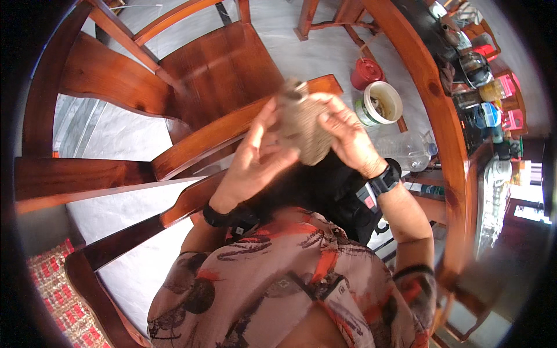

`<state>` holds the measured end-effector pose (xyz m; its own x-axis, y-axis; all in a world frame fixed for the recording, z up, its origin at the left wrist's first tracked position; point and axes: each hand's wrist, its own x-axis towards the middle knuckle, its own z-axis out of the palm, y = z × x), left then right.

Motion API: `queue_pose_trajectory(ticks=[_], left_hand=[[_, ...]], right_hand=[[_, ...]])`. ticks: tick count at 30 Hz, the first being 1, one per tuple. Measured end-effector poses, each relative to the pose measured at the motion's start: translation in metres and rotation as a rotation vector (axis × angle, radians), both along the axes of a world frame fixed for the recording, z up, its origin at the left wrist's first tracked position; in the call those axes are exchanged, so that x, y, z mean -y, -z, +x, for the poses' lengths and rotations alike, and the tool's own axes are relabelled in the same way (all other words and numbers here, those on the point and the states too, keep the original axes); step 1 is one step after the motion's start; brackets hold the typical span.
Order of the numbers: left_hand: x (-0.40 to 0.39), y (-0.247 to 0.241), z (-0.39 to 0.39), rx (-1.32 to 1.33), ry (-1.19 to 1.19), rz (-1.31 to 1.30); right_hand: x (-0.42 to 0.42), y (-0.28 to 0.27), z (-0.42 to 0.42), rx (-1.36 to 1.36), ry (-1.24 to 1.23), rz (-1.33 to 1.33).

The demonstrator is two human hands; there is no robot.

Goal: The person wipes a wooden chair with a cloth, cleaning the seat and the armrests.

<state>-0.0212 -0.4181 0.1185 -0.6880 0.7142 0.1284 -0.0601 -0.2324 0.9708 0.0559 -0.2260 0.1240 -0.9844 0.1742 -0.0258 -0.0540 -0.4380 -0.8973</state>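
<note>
A small grey-brown bottle-shaped object with a ribbed, cord-like surface (307, 126) is held up in front of my chest, its narrow neck pointing away from me. My right hand (348, 135) grips its right side, thumb on the near face and fingers behind. On the other side, my left hand (261, 156) is spread with the thumb near the lower part; blur hides whether it touches. Both wrists wear black bands. Behind the object lies the top rail of a wooden chair (243, 119).
Right of my hands stand an open white tub (383, 102) with something inside, a red lidded container (367, 74) and a clear plastic bottle lying down (411, 150). A curved wooden edge (428, 87) runs along the right, with jars beyond. A wooden chair seat (219, 69) is at upper left.
</note>
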Motion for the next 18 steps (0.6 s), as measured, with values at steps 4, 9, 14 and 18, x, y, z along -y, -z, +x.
queue_pose_trajectory(ticks=[4, 9, 14, 18], left_hand=[[0.025, 0.008, -0.024, -0.345, -0.138, -0.288], [0.063, -0.047, -0.036, -0.341, -0.282, -0.491], [0.126, -0.049, -0.083, -0.441, -0.452, -0.781], [0.154, -0.022, -0.105, -0.701, -0.467, -1.590]], right_hand=[[0.025, 0.009, -0.020, -0.040, -0.077, 0.259], [0.025, 0.024, -0.021, 0.057, -0.143, 0.344], [0.006, 0.050, -0.009, -0.019, 0.053, 0.827], [-0.019, 0.061, 0.020, -0.099, 0.170, 0.885]])
